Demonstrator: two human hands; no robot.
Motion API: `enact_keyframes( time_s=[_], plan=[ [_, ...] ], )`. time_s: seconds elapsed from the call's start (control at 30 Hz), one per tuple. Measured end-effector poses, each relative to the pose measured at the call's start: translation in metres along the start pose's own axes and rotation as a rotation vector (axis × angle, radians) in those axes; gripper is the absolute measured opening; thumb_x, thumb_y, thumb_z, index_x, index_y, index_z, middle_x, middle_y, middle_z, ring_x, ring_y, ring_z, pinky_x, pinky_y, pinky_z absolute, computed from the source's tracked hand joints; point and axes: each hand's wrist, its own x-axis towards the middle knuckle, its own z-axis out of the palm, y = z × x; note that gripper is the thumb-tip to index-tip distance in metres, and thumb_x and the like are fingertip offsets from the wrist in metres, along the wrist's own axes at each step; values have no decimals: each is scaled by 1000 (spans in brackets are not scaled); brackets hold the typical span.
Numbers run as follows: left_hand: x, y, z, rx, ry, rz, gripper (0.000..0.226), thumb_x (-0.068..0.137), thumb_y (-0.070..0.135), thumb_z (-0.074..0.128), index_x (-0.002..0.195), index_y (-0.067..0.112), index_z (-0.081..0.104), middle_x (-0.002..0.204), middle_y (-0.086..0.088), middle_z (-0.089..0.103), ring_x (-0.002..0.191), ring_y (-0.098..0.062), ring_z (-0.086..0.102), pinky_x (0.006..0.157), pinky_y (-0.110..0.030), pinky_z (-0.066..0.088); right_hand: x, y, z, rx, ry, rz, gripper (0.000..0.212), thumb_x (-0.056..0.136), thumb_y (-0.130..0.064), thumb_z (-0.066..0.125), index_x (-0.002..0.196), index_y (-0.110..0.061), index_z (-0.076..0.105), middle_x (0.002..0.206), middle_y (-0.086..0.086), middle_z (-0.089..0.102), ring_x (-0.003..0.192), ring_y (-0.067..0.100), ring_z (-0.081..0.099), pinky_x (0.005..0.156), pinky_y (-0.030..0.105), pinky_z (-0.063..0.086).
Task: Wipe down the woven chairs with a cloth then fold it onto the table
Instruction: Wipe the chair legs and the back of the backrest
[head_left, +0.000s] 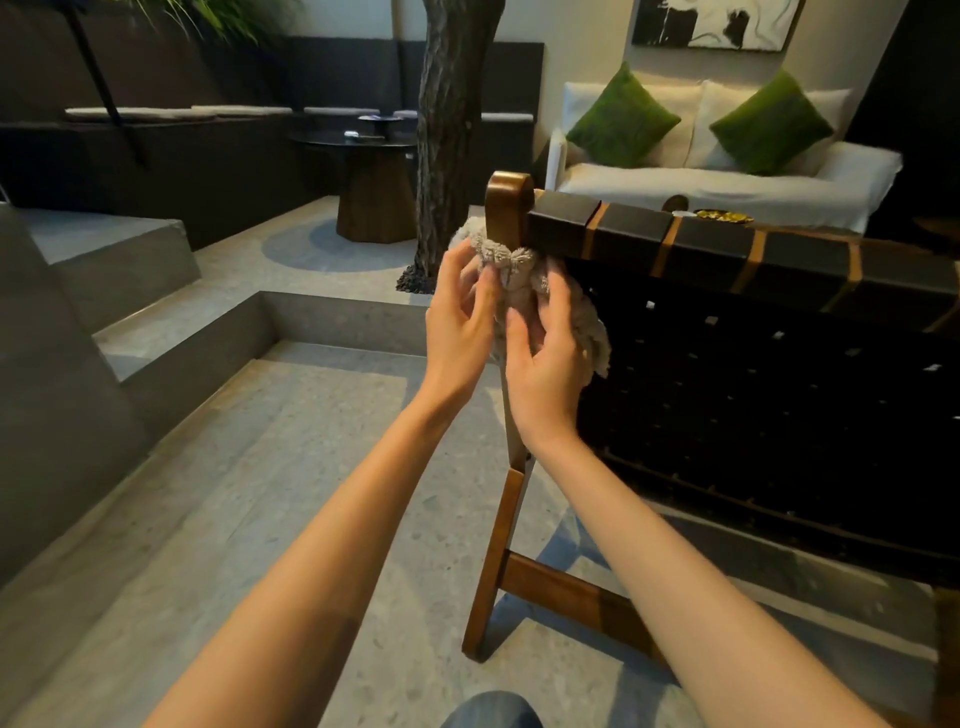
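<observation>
Both hands on the cloth (519, 291) — left hand (460, 322) and right hand (545, 364) each grip it, bunched round the chair (727, 312) post just below the top rail.

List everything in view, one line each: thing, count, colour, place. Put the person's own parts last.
cloth: one, grey-beige, bunched against the chair's wooden corner post
woven chair: one, dark straps on a brown wooden frame, right of centre
tree trunk: one, grey-brown, behind the chair
round table: one, dark, centre-left background, small items on top
sofa: one, white, right background
green cushions: two, on the sofa
picture: one, black and white, on the wall above the sofa
steps: grey stone, left
left hand: one, pinches the cloth from the left
right hand: one, holds the cloth from the right
</observation>
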Motion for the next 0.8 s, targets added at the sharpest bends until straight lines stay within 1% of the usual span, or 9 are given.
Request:
enact_keyframes(
  time_s=[0.13,0.23,0.3,0.37,0.5,0.53,0.63,0.7,0.8],
  plan=[
    [-7,-16,1,54,-3,13,45,98,6,46,141,2,36,125,-11,59,109,-25,61,93,-46,51,1,18,7,12,96,-76,49,94,-10,54,141,-16,39,139,0,49,129,16,47,104,33,43],
    [-15,-33,0,78,-1,0,46,95,5,51,140,2,41,119,-11,63,104,-29,64,90,-43,53,-4,34,7,57,141,-31,49,89,-8,62,136,-13,47,127,-12,51,120,3,52,98,22,45],
    [-21,-48,-2,75,-9,-17,43,95,5,52,137,2,46,118,-12,65,104,-27,64,90,-42,53,-11,49,5,45,151,18,48,86,-7,66,132,-10,52,121,-8,57,116,-1,54,95,13,43],
    [-28,-64,-1,77,-30,-41,40,95,5,52,134,2,49,117,-12,65,105,-27,64,90,-44,53,-17,66,2,23,137,34,49,85,-9,69,131,-12,53,119,1,64,114,5,58,93,8,41],
    [-48,-100,6,109,-40,-123,37,95,5,52,132,3,52,111,-7,67,101,-22,64,89,-43,53,-33,103,-4,-10,32,88,45,86,-12,69,129,-14,55,115,7,68,113,17,62,97,22,47],
    [-53,-109,8,114,-47,-139,35,95,5,52,130,2,54,111,-6,67,101,-20,63,89,-42,53,-38,112,-5,-21,10,99,43,87,-12,69,128,-12,56,114,7,68,112,17,62,96,21,47],
    [-64,-136,12,125,-54,-157,29,95,3,51,122,3,61,108,-5,68,102,-17,64,88,-41,54,-50,140,-7,-76,-49,106,40,90,-12,64,129,-12,55,115,7,67,111,18,61,88,2,40],
    [-70,-153,14,147,-57,-164,25,95,4,51,116,8,63,101,-2,69,99,-19,65,85,-42,55,-60,158,-5,-99,-92,150,40,93,-13,59,133,-14,52,119,9,65,113,20,60,86,6,41],
    [-81,-181,16,180,-85,-208,22,95,3,51,111,8,66,97,0,69,96,-18,66,84,-41,55,-79,184,-2,-136,-145,247,40,96,-15,53,136,-17,49,123,14,61,116,26,57,90,26,47]
  ],
)
